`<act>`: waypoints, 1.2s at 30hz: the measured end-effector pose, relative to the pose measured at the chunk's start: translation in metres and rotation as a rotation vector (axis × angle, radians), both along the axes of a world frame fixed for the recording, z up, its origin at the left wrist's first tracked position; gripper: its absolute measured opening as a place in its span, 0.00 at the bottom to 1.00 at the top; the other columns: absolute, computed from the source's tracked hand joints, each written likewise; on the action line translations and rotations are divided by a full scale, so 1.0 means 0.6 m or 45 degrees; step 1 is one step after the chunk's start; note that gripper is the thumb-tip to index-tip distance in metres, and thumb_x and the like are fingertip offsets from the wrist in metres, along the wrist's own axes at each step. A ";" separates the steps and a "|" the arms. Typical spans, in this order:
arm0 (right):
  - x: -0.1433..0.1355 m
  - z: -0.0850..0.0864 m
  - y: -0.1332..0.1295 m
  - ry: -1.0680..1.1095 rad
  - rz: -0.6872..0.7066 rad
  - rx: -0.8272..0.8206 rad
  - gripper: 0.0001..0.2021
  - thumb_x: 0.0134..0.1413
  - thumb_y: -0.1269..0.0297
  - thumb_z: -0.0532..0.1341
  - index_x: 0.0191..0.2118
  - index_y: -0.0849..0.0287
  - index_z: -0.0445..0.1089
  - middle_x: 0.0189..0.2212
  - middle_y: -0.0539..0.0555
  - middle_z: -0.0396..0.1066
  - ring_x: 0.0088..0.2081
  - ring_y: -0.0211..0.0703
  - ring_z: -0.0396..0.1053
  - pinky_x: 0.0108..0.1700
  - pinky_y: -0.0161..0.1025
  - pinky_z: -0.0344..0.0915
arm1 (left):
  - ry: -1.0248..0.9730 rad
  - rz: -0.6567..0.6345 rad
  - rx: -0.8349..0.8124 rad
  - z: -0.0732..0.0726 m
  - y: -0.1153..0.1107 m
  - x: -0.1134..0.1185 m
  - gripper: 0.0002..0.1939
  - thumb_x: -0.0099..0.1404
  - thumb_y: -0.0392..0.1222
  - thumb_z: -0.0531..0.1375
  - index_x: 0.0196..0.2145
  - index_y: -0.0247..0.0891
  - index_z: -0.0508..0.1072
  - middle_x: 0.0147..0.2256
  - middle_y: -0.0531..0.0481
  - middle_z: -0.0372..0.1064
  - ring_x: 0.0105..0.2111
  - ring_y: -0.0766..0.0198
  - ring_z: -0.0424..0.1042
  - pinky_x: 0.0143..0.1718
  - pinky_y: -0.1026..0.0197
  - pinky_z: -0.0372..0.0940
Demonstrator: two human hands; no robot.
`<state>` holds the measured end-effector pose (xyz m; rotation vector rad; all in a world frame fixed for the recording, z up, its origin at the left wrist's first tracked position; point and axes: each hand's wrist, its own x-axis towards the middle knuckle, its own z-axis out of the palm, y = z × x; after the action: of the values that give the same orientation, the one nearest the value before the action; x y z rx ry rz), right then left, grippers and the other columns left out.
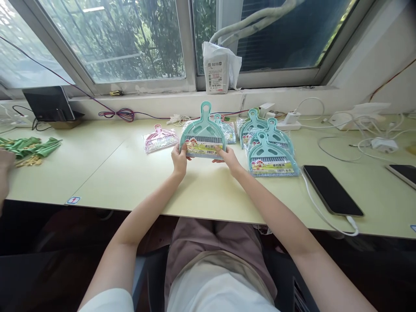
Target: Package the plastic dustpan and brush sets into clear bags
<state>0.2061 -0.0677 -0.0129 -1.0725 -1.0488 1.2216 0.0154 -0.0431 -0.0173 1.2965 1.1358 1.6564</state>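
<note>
Between my two hands I hold a wrapped mint-green dustpan and brush set [204,132] upright above the table, its looped handle pointing up. My left hand [180,159] grips its lower left corner, thumb on the front. On the lower right corner my right hand [228,159] is closed in the same way. Several more mint-green sets [273,162] in clear plastic lie overlapping to the right. A pink set [160,138] rests on the left, and a smaller bluish one [225,130] is partly hidden behind the held set.
A black phone [333,190] on a white cable lies at the right, near tangled chargers [383,143]. Green bundles [30,147] lie far left beside another person's hand [4,173]. A tablet [48,104] stands against the sill; a wrapped box [217,73] sits by the window.
</note>
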 end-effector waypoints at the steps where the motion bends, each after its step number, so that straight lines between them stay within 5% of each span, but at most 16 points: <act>1: -0.005 -0.002 -0.001 0.017 -0.044 -0.005 0.22 0.42 0.47 0.70 0.37 0.60 0.73 0.35 0.54 0.76 0.20 0.34 0.70 0.24 0.34 0.70 | 0.001 0.012 0.007 -0.002 -0.002 0.002 0.16 0.63 0.54 0.58 0.33 0.37 0.66 0.26 0.54 0.65 0.17 0.71 0.67 0.14 0.68 0.61; 12: -0.014 -0.011 -0.002 -0.024 -0.201 0.054 0.27 0.42 0.38 0.66 0.32 0.60 0.68 0.31 0.52 0.73 0.15 0.32 0.68 0.15 0.31 0.52 | -0.110 -0.017 -0.068 -0.009 -0.006 0.016 0.18 0.63 0.56 0.57 0.34 0.37 0.63 0.25 0.54 0.67 0.16 0.69 0.70 0.13 0.68 0.58; 18: -0.029 -0.005 -0.015 0.448 -0.047 0.054 0.30 0.39 0.37 0.67 0.43 0.53 0.66 0.35 0.48 0.72 0.24 0.35 0.72 0.31 0.35 0.70 | -0.141 0.065 -0.002 0.010 -0.010 0.015 0.19 0.63 0.57 0.56 0.35 0.37 0.64 0.25 0.54 0.66 0.17 0.65 0.71 0.15 0.66 0.60; 23: -0.056 0.007 -0.022 0.574 0.091 0.191 0.25 0.41 0.51 0.71 0.47 0.43 0.65 0.42 0.47 0.72 0.44 0.41 0.74 0.44 0.39 0.71 | -0.234 0.230 -0.011 0.031 0.003 0.078 0.16 0.66 0.55 0.54 0.35 0.39 0.64 0.28 0.53 0.67 0.18 0.67 0.69 0.19 0.64 0.63; 26: -0.054 0.001 -0.014 0.596 -0.092 0.192 0.23 0.37 0.55 0.73 0.41 0.48 0.67 0.34 0.45 0.71 0.30 0.33 0.69 0.34 0.33 0.68 | -0.174 0.211 -0.022 0.020 -0.007 0.133 0.15 0.65 0.55 0.54 0.32 0.40 0.64 0.27 0.52 0.67 0.23 0.64 0.69 0.23 0.62 0.65; 28: -0.046 -0.006 -0.007 0.575 -0.231 0.092 0.21 0.34 0.54 0.73 0.36 0.52 0.67 0.25 0.42 0.68 0.19 0.28 0.55 0.22 0.30 0.59 | -0.084 0.136 -0.019 0.007 -0.021 0.157 0.14 0.65 0.54 0.55 0.31 0.40 0.65 0.28 0.51 0.70 0.26 0.62 0.70 0.27 0.61 0.66; 31: -0.039 -0.012 -0.004 0.570 -0.345 0.000 0.23 0.30 0.51 0.73 0.34 0.55 0.68 0.21 0.41 0.64 0.16 0.26 0.43 0.17 0.31 0.46 | 0.015 0.021 0.005 -0.005 -0.037 0.165 0.14 0.65 0.54 0.56 0.32 0.41 0.66 0.28 0.50 0.71 0.27 0.61 0.69 0.29 0.60 0.65; 36: -0.051 0.006 -0.019 0.657 -0.365 0.000 0.23 0.31 0.52 0.73 0.34 0.56 0.69 0.18 0.39 0.60 0.16 0.26 0.40 0.17 0.31 0.45 | 0.003 -0.042 0.054 0.008 -0.050 0.148 0.14 0.66 0.55 0.55 0.31 0.42 0.64 0.26 0.53 0.67 0.25 0.63 0.66 0.26 0.62 0.63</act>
<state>0.1757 -0.0790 -0.0096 -0.8094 -0.4806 1.1746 0.1040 -0.0730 -0.0125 1.3368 1.0800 1.6632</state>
